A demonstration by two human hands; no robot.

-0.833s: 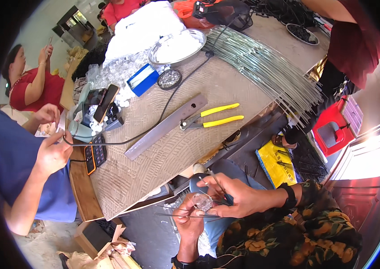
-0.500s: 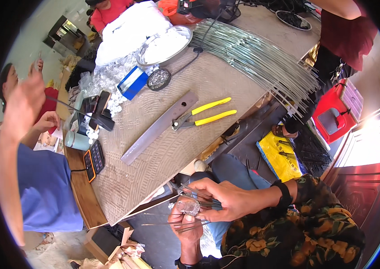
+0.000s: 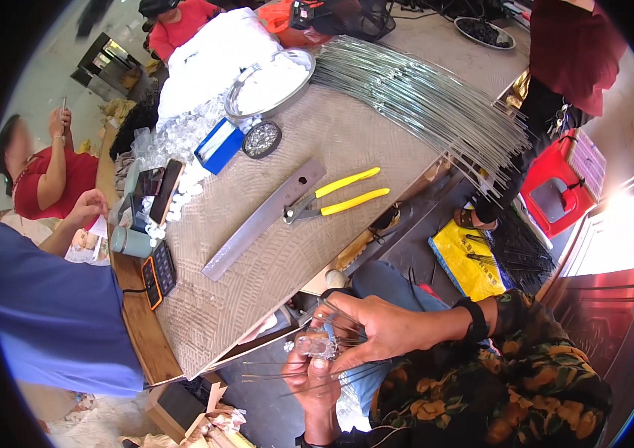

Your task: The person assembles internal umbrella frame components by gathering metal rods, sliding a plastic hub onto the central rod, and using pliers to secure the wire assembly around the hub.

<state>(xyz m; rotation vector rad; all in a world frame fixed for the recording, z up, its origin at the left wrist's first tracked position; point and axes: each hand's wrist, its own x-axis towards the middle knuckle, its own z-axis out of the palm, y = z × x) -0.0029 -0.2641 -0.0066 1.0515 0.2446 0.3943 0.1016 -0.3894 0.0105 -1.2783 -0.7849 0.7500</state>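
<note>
Over my lap, beside the table edge, my left hand [image 3: 312, 382] has its fingers closed on a small clear plastic piece [image 3: 314, 345], with several thin wires [image 3: 264, 372] sticking out leftward from between the fingers. Just above it, my right hand [image 3: 385, 330] is closed around more thin dark wires [image 3: 345, 306] and meets the clear piece at its right end. What the clear piece is, I cannot tell; the fingers partly cover it. A black band circles my right wrist.
On the table [image 3: 257, 313] lie yellow-handled cutting pliers [image 3: 347, 198], a flat metal bar [image 3: 261, 224], a long bundle of wires [image 3: 421, 97], a blue box [image 3: 220, 146], a black round dish [image 3: 261, 140] and a metal bowl [image 3: 309, 63]. A red stool [image 3: 537, 187] stands right. Co-workers are around the table.
A blurred arm at the left has gone from view, along with the black cable and the block by the phone. My hands have shifted slightly, still closed on the wires and clear piece.
</note>
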